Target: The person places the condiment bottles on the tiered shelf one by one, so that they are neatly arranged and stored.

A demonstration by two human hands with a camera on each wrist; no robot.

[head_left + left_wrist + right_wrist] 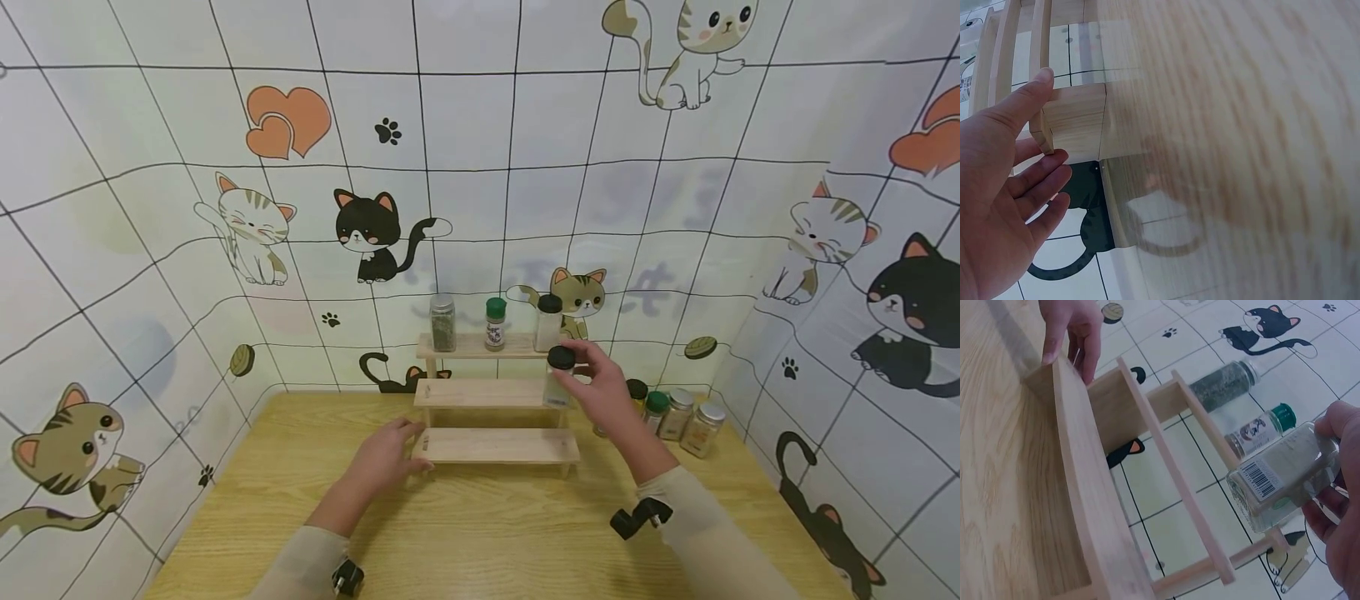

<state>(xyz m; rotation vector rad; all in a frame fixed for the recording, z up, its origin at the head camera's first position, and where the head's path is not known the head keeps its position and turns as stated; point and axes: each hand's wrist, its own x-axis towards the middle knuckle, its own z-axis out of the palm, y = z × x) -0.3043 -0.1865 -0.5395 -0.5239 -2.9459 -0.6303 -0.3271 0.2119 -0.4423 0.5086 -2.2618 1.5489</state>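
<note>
A three-tier wooden rack [498, 446] stands on the table near the wall. My left hand [386, 457] grips the left end of its lowest tier; the left wrist view has the thumb on one side of the board [1040, 37] and fingers around the other. In my right hand [603, 387] is a clear glass spice jar [556, 390] with a black lid, held near its top at the middle tier's right end. Its barcode label [1260, 478] faces the right wrist camera. Whether its base touches the tier is unclear.
On the top tier stand a jar of green herbs [442, 323], a small green-capped jar [495, 323] and a black-lidded jar [548, 323]. Right of the rack, several more jars [702, 429] are grouped on the table [480, 542]. A cat-patterned wall covering [472, 200] surrounds the table.
</note>
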